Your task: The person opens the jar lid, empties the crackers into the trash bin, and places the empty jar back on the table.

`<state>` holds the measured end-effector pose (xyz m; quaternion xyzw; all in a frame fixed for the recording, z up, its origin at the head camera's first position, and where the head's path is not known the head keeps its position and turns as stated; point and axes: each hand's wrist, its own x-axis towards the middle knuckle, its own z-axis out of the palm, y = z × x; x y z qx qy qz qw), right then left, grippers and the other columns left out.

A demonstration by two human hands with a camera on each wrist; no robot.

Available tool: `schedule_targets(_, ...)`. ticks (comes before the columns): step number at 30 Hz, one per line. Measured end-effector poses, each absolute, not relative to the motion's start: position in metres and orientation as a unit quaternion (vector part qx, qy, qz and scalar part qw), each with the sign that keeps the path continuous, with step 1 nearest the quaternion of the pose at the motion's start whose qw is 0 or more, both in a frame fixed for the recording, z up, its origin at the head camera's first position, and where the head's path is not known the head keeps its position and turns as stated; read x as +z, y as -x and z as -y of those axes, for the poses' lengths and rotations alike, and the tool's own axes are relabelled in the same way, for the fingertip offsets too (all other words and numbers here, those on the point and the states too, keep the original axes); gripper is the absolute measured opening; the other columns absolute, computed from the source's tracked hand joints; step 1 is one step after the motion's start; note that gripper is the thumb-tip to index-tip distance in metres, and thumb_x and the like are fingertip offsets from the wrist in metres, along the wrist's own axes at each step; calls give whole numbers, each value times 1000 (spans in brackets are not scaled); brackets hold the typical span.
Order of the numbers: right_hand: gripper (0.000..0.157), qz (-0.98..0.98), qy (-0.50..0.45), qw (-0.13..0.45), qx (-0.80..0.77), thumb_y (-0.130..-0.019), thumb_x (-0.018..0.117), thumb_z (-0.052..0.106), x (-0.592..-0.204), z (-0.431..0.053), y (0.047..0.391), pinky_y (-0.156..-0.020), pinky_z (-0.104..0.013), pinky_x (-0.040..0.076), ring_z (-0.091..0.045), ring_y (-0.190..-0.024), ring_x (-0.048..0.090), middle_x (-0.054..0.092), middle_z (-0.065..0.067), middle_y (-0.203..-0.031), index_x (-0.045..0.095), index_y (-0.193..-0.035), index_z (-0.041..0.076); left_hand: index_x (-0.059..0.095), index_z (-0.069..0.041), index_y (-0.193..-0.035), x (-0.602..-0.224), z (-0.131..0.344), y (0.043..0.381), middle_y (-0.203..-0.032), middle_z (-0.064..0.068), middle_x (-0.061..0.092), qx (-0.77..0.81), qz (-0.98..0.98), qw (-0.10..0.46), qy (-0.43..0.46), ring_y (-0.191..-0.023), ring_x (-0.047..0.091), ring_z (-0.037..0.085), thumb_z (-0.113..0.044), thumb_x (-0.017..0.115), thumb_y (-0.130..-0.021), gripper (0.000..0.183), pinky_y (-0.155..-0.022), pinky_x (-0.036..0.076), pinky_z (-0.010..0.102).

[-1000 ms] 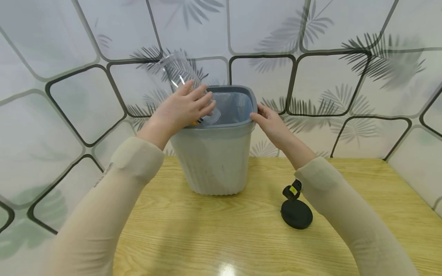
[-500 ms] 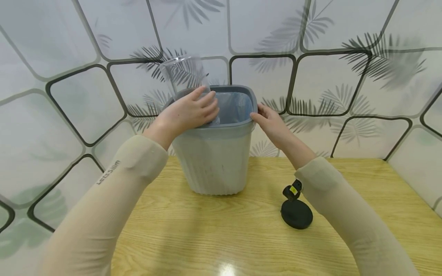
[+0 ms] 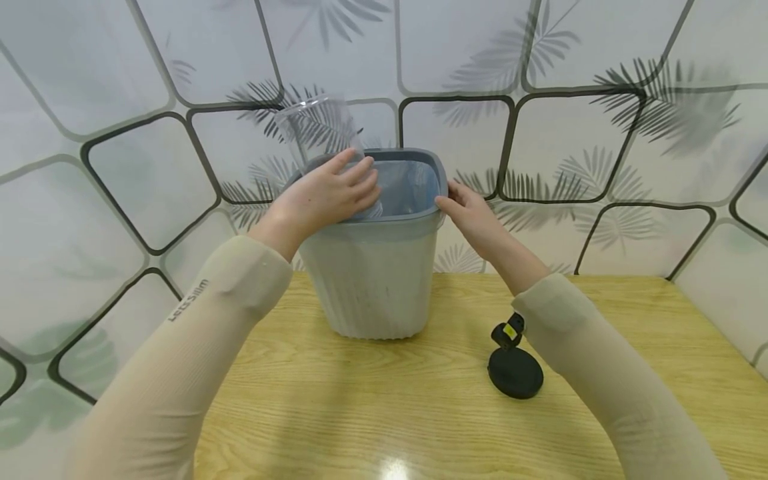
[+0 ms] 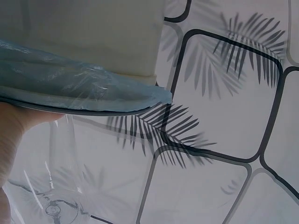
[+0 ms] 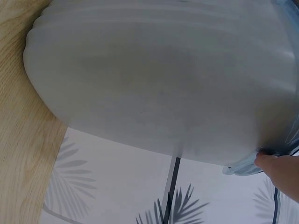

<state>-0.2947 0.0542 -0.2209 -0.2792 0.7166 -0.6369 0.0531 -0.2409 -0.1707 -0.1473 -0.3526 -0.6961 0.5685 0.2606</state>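
Note:
A light grey bin (image 3: 378, 280) stands upright on the table, with a darker rim (image 3: 414, 155) and a bluish plastic liner (image 3: 408, 187) inside. Over its left side my left hand (image 3: 327, 193) grips a clear plastic cup (image 3: 321, 127). The cup leans, its upper end up to the left above the rim and its lower part down in the bin's mouth. In the left wrist view the cup's round end (image 4: 53, 210) shows beside the hand. My right hand (image 3: 471, 217) holds the bin's right rim, thumb on the near side. Liner film (image 5: 245, 168) bunches at those fingers.
A black stand with a round base (image 3: 515, 372) sits on the wooden table (image 3: 384, 400), close to the right forearm (image 3: 600, 353). Close behind the bin rises a patterned wall (image 3: 570, 147); another wall borders the left side.
The left hand and cup have shifted slightly right, and the cup has turned more upright. An orange patch beneath the hand is now out of sight. The right hand stays put.

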Motion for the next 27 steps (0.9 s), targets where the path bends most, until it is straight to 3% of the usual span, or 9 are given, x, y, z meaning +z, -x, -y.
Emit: schedule_targets(27, 57, -719, 277, 53, -635, -83, 39, 24, -221, -53, 295, -92, -30, 14, -16, -115, 15, 14, -10, -129, 7, -127, 4, 28, -10, -121, -150, 176, 239, -120, 11, 28, 517, 733, 308, 316, -112, 19, 28, -2, 45, -79, 46, -89, 10, 45)
